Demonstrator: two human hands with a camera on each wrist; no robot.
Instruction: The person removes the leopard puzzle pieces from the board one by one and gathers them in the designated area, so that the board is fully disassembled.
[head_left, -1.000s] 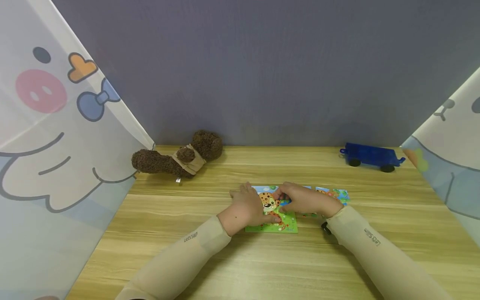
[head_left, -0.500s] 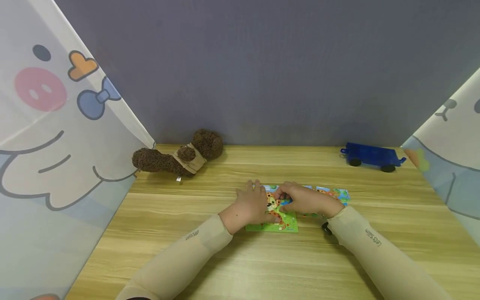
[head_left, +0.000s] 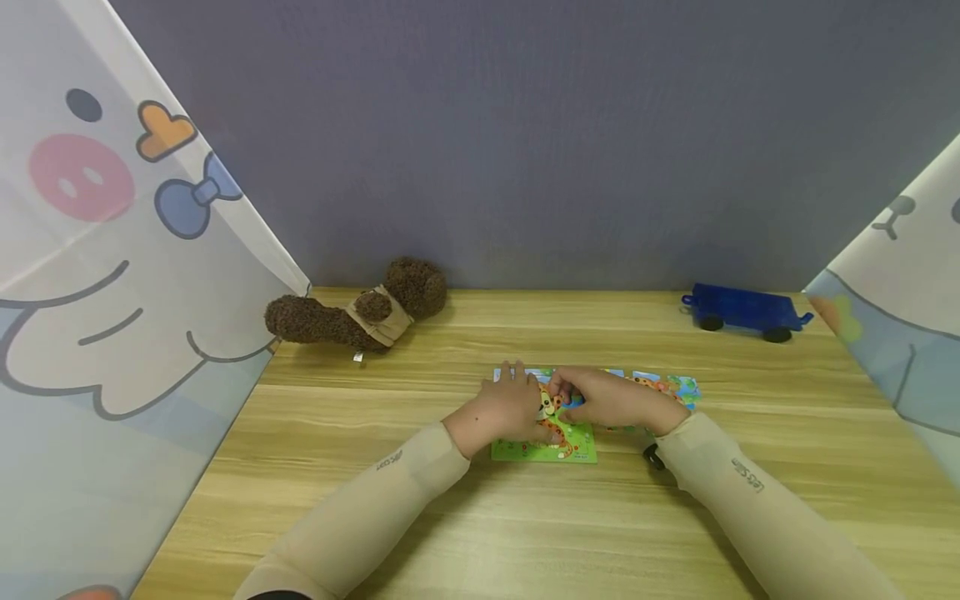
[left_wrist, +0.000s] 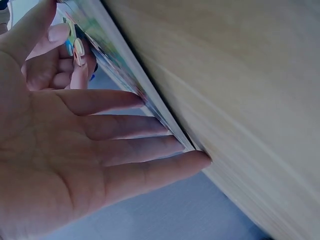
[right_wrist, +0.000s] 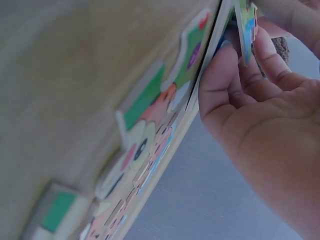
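Observation:
A flat jigsaw board [head_left: 543, 454] with a spotted cartoon leopard on green and blue lies on the table. My left hand [head_left: 510, 408] covers its left part, fingers straight and fingertips at the board's edge in the left wrist view. From the right, my right hand [head_left: 611, 402] reaches over the board and pinches a small colourful puzzle piece [right_wrist: 246, 32] between thumb and fingers. That piece stands tilted on edge, close over the board. Several loose puzzle pieces [head_left: 682, 387] lie to the right, partly hidden under the right forearm.
Toward the back left lies a brown plush toy [head_left: 412, 290] in a beige garment. A blue toy wagon [head_left: 746, 308] with black wheels stands at the back right. A grey panel [head_left: 525, 150] rises behind the wooden table [head_left: 465, 533], and printed cloth walls flank it.
My left hand has slid to the right across the board, covering more of the leopard's head. The right hand stays almost where it was, still pinching the puzzle piece.

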